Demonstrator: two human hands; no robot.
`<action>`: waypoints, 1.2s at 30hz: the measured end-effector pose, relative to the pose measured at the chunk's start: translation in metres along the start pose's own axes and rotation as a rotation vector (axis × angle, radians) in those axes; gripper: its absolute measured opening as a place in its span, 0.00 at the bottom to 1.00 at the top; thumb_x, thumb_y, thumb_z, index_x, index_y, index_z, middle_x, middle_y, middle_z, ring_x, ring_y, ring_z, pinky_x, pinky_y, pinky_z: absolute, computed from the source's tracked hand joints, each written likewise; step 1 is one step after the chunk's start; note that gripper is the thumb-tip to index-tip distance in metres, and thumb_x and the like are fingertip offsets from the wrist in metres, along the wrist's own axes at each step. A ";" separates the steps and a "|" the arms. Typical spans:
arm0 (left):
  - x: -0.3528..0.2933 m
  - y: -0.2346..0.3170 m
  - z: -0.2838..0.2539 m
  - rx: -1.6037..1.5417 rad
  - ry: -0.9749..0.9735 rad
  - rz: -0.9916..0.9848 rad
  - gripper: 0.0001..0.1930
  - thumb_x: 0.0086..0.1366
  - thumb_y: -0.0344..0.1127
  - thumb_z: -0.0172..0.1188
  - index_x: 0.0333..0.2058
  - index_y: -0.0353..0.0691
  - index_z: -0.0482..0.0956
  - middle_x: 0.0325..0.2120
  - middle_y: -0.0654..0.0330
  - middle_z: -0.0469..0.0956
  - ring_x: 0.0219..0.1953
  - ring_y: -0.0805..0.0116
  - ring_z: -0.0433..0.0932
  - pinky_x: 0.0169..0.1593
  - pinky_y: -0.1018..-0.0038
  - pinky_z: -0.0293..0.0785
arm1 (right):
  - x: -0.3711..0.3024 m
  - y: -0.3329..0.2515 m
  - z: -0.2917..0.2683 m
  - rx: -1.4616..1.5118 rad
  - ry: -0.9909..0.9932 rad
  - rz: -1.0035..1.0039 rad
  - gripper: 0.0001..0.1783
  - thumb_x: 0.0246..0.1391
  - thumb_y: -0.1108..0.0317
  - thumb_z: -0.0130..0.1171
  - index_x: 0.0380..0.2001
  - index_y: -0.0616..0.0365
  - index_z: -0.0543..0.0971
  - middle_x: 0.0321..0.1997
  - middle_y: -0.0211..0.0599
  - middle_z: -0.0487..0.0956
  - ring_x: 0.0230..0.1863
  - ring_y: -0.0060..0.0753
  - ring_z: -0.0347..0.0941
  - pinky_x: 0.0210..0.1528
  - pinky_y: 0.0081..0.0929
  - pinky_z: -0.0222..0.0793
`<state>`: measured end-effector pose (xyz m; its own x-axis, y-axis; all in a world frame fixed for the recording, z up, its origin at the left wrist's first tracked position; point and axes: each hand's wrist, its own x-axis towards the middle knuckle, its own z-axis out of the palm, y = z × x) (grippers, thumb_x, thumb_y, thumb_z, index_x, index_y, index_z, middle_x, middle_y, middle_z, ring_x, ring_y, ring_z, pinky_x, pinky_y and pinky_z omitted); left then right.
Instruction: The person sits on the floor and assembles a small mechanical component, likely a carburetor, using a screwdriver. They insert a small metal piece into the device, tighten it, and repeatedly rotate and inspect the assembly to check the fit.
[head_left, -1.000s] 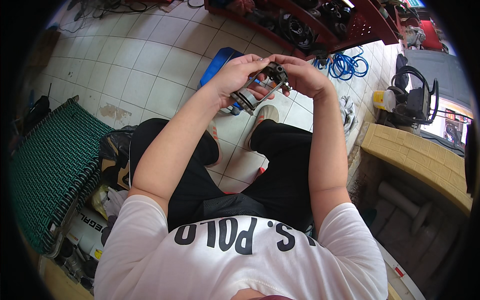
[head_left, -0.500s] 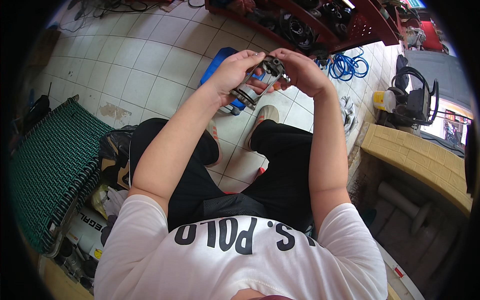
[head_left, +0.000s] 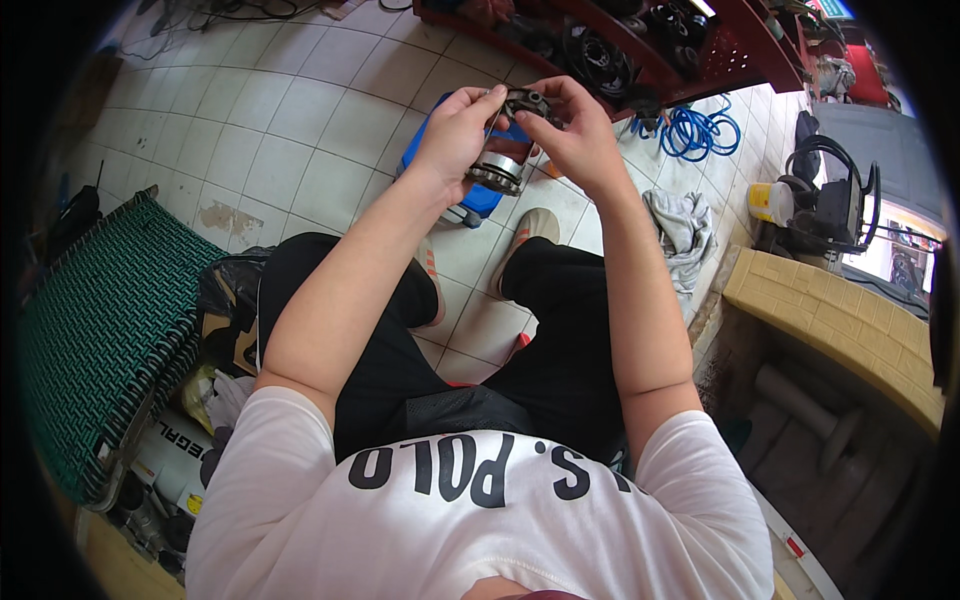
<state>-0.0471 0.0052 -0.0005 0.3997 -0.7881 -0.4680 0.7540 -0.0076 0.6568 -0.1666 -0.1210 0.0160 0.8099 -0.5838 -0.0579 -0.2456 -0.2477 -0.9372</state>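
Observation:
Both hands hold up one metal machine part (head_left: pixel 498 165) beyond my knees. Its lower end has a bright silver band and a dark notched rim; the upper end is dark, with rounded bosses. I cannot make out its exact kind. My left hand (head_left: pixel 447 140) is closed around its left side, thumb near the top. From the right, my right hand (head_left: pixel 580 140) grips the upper end, thumb laid across it and fingers curled behind. The fingertips behind the part are partly hidden. Below and behind it a blue plastic case (head_left: pixel 485 205) rests on the tiled floor.
A red metal rack (head_left: pixel 735 60) with dark parts stands ahead. Coiled blue hose (head_left: pixel 690 135) and a grey cloth (head_left: pixel 682 225) lie on the floor to the right. A white-and-yellow tub (head_left: pixel 770 202) is farther right. A green woven seat (head_left: pixel 120 320) is at left.
The metal part has turned, bringing its silver band and notched rim more toward me. My right hand has moved left and inward, its thumb now across the upper end.

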 end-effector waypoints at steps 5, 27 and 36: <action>0.001 -0.001 -0.001 0.066 -0.020 0.030 0.13 0.74 0.44 0.58 0.42 0.42 0.69 0.31 0.63 0.72 0.28 0.58 0.85 0.29 0.65 0.83 | -0.002 0.000 0.004 -0.033 0.008 0.028 0.20 0.53 0.65 0.66 0.46 0.66 0.78 0.36 0.38 0.84 0.31 0.23 0.78 0.34 0.23 0.76; -0.005 0.002 0.004 0.127 -0.012 0.011 0.13 0.74 0.44 0.58 0.43 0.42 0.70 0.33 0.60 0.73 0.28 0.59 0.84 0.30 0.67 0.83 | -0.004 -0.005 0.008 -0.118 0.109 -0.072 0.17 0.52 0.64 0.65 0.42 0.65 0.80 0.33 0.41 0.85 0.33 0.27 0.81 0.37 0.27 0.76; -0.003 0.000 0.003 0.129 -0.023 0.007 0.13 0.74 0.44 0.59 0.44 0.41 0.70 0.33 0.60 0.73 0.28 0.58 0.84 0.30 0.66 0.82 | -0.001 0.003 0.008 -0.188 0.129 -0.140 0.18 0.51 0.64 0.66 0.41 0.65 0.79 0.32 0.43 0.85 0.31 0.28 0.82 0.36 0.27 0.77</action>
<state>-0.0495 0.0057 0.0022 0.3917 -0.8022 -0.4506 0.6772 -0.0802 0.7314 -0.1637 -0.1153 0.0100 0.7713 -0.6244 0.1238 -0.2399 -0.4653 -0.8520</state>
